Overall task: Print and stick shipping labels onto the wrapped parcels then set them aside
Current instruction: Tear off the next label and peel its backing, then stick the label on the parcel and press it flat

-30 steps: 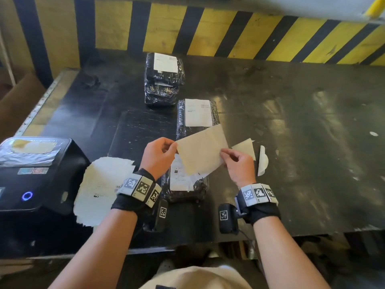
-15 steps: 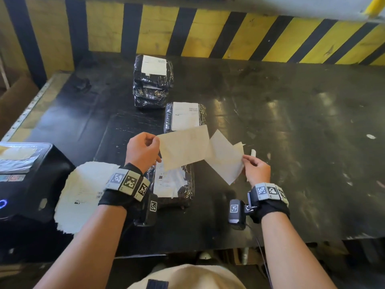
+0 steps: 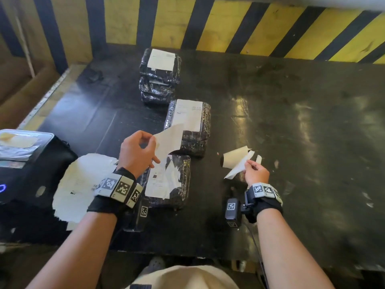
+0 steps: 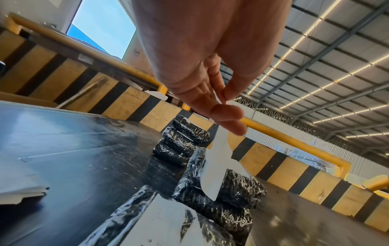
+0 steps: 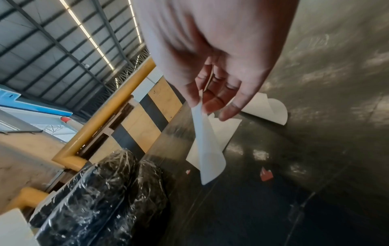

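My left hand point(image 3: 155, 142) pinches a white shipping label point(image 3: 168, 140) by one edge, and it hangs over the nearest black wrapped parcel point(image 3: 183, 178), which carries a wrinkled label. In the left wrist view thumb and fingers point(image 4: 227, 113) nip the label point(image 4: 219, 159) above the parcels point(image 4: 235, 191). My right hand point(image 3: 248, 163) pinches the peeled backing sheet point(image 3: 236, 166) low over the table, to the right of the parcels. In the right wrist view the backing sheet point(image 5: 207, 149) dangles from the fingertips point(image 5: 229, 108).
A second labelled parcel point(image 3: 188, 124) lies behind the near one, and a stack of labelled parcels point(image 3: 159, 74) sits farther back. A black label printer point(image 3: 20, 163) stands at the left with loose sheets point(image 3: 81, 184) beside it. Curled backing scraps point(image 5: 271, 109) lie by my right hand. A striped barrier point(image 3: 229, 24) lines the far edge.
The label and its backing have come apart. My right hand has carried the backing to the right and down toward the table, while my left hand keeps the label over the near parcel.
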